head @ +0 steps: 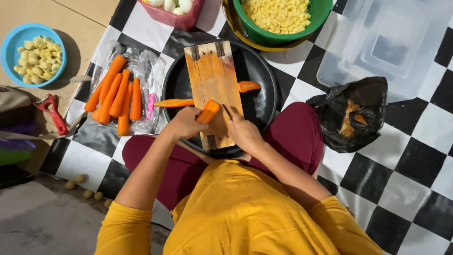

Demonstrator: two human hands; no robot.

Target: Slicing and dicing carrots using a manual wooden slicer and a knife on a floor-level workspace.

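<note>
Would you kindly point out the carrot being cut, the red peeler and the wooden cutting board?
carrot being cut (208,112), head view, on its orange middle.
red peeler (56,115), head view, on its handle.
wooden cutting board (212,75), head view, on its bare upper face.

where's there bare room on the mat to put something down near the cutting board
Free patches: the checkered mat right of the black bag, and the squares below the carrots. Crowded: around the wooden board on the black pan, where the left hand holds a carrot piece beside the right hand, and the bowls above.
</note>
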